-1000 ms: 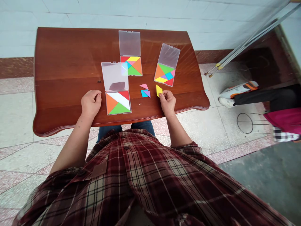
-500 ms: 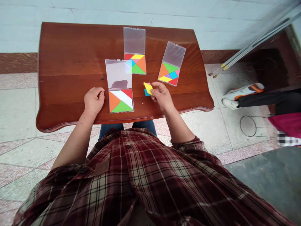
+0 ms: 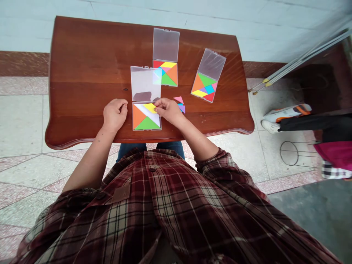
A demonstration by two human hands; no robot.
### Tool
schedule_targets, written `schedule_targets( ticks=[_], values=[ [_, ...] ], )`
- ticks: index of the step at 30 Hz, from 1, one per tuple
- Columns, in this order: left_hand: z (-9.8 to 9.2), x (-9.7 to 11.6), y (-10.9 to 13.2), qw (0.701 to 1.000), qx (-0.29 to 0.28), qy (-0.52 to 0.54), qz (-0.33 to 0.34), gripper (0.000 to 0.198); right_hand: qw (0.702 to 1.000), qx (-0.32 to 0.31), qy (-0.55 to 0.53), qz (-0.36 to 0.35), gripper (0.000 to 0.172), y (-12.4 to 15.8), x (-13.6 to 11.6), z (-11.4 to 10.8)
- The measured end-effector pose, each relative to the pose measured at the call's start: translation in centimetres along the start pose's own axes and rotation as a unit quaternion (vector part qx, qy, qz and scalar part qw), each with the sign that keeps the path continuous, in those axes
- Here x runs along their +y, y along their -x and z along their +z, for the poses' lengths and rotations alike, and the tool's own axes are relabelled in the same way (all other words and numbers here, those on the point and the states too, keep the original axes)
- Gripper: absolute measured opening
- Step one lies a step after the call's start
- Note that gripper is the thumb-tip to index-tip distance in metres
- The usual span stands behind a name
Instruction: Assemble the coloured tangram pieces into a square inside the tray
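Fingers of the right hand pinch a yellow piece, seemingly lying over the open case's far corner, just left of that hand. Left hand rests clenched, empty, beside the case.

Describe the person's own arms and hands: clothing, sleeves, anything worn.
Both the left hand and right hand are bare: no gloves, rings or watch show. The forearms are uncovered. The sleeves belong to a dark red plaid button-up shirt with cream and black lines, bunched near the elbows.
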State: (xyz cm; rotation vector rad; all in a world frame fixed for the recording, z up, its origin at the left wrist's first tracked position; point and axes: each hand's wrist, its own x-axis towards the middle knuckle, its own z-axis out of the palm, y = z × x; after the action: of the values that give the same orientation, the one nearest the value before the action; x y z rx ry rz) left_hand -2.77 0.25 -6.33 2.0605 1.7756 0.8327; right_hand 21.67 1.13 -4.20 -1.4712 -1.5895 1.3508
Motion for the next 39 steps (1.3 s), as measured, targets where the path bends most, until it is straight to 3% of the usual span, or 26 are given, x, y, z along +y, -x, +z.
schedule_targets(
  ticks=[9, 17, 29, 39],
  values=[
    [0.1, 0.0, 0.0, 1.000, -0.009, 0.011, -0.011, 0.019, 0.988, 0.027, 0.152, -0.022, 0.002, -0.7, -1.2, 1.8],
    [0.1, 0.1, 0.1, 1.000, -0.012, 0.002, -0.001, 0.017, 0.933, -0.004, 0.359, -0.030, 0.017, -0.1, -3.8, 2.6],
    [0.3, -0.2, 0.0, 1.000, -0.001, 0.002, 0.017, 0.017, 0.885, -0.062, 0.459, -0.042, 0.024, -0.6, -3.8, 3.0],
    [0.2, -0.1, 0.0, 1.000, -0.003, 0.009, 0.008, 0.017, 0.874, -0.090, 0.477, -0.027, 0.039, -0.1, -4.8, 2.7]
  ],
)
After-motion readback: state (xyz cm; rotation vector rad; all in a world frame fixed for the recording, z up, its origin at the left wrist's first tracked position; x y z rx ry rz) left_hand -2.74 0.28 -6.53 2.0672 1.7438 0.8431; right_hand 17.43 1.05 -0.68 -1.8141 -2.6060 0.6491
